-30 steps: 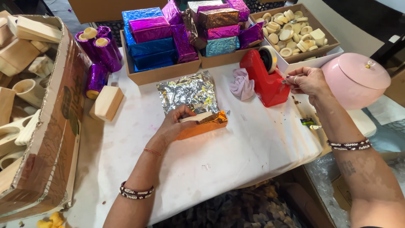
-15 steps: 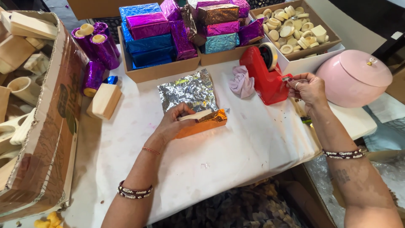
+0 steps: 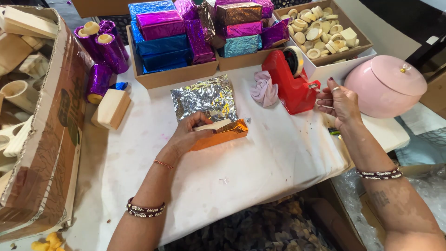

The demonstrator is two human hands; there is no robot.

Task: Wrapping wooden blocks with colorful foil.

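My left hand (image 3: 189, 132) presses down on a wooden block half wrapped in orange foil (image 3: 222, 133), on the white table (image 3: 241, 172). The foil sheet's silver side (image 3: 204, 98) spreads out behind the block. My right hand (image 3: 338, 100) is just right of the red tape dispenser (image 3: 293, 80) and pinches a short strip of clear tape (image 3: 325, 100) between its fingertips.
Boxes of blue, purple and bronze foil-wrapped blocks (image 3: 186, 32) line the far edge. A box of small wooden rings (image 3: 320, 28) stands at back right, a pink lidded bowl (image 3: 388, 83) at right. Purple wrapped cylinders (image 3: 100, 46), a bare wooden block (image 3: 110, 108) and a large carton of wooden pieces (image 3: 32, 116) are at left.
My right hand has drawn back from the dispenser's cutter, down and to the right, with a strip of tape. My left hand has stayed on the orange block.
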